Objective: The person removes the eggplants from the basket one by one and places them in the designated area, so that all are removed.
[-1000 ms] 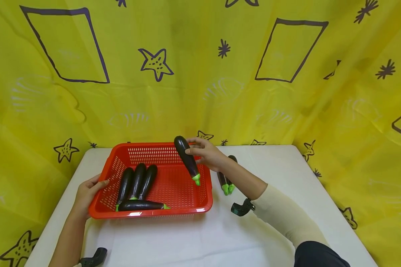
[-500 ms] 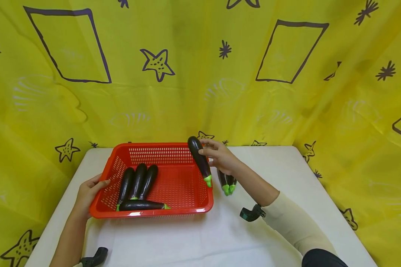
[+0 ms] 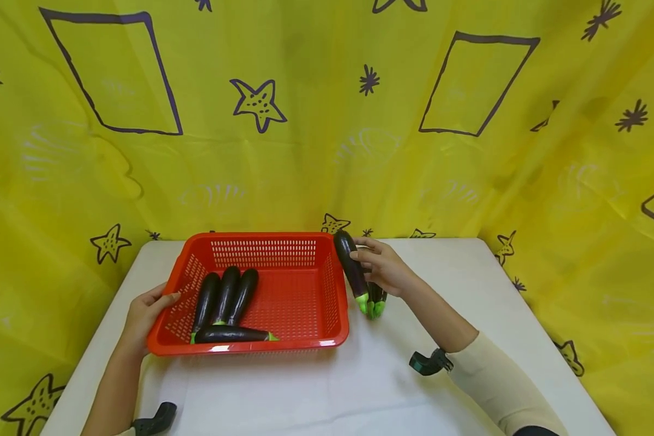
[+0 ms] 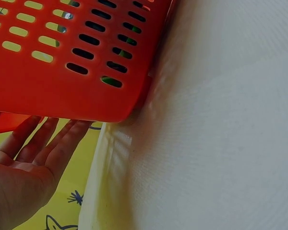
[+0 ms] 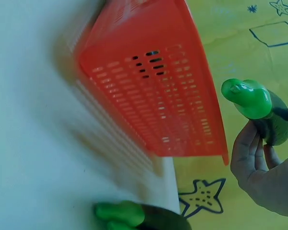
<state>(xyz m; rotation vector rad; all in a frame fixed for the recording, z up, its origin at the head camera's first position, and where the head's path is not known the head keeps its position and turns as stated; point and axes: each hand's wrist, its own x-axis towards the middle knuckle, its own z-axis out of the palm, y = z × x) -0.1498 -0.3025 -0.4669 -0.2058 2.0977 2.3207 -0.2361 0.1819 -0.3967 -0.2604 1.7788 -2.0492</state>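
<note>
My right hand grips a glossy dark eggplant with a bright green stem end. It is raised just outside the right side of the red plastic basket. In the right wrist view the fingers wrap the held eggplant, its green cap toward the camera. Two more eggplants lie on the table below that hand, partly hidden by it. My left hand holds the basket's left rim, thumb over the top; the left wrist view shows its fingers under the rim. Several eggplants lie in the basket's left part.
The white-covered table carries the basket toward its back edge. A yellow curtain with dark drawn stars and shapes hangs behind and at both sides. Dark wrist-camera mounts stick out from both forearms.
My right hand has carried the eggplant rightward and slightly lower, from above the basket's right part to outside its right rim. The left hand and basket have stayed in place.
</note>
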